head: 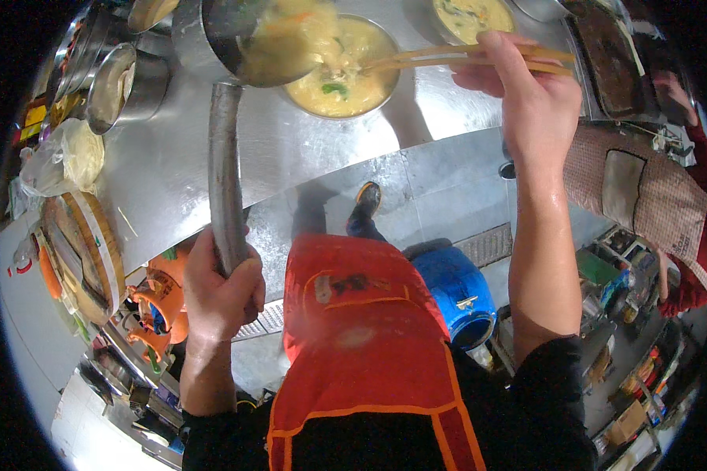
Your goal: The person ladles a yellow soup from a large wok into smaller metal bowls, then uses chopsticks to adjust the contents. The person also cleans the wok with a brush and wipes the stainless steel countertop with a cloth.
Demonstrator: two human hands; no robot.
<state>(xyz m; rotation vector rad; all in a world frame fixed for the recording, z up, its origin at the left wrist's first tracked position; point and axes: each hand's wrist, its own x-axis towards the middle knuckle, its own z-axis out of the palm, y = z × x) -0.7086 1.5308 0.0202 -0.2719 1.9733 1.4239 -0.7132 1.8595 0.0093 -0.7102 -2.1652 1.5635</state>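
Note:
My left hand (224,288) grips the long metal handle (225,176) of a wok (188,41), which is tilted over a steel bowl (399,70) on the counter. Yellowish broth and food (288,35), blurred by motion, lie at the wok's lip and over the bowl's left side. Inside the bowl is yellow soup (359,97) with green leaves; strands that may be noodles show in it. Between the fingers of my right hand (536,94) is a pair of wooden chopsticks (424,57), their tips at the soup. A second bowl of similar soup (477,17) stands farther right.
Steel pots (147,82) and a clear plastic bag (82,153) line the left of the steel counter (165,171). Beyond them lies a round wooden chopping board (115,253). A blue drum (459,294) stands on the floor. At right is another person in a checked apron (666,206).

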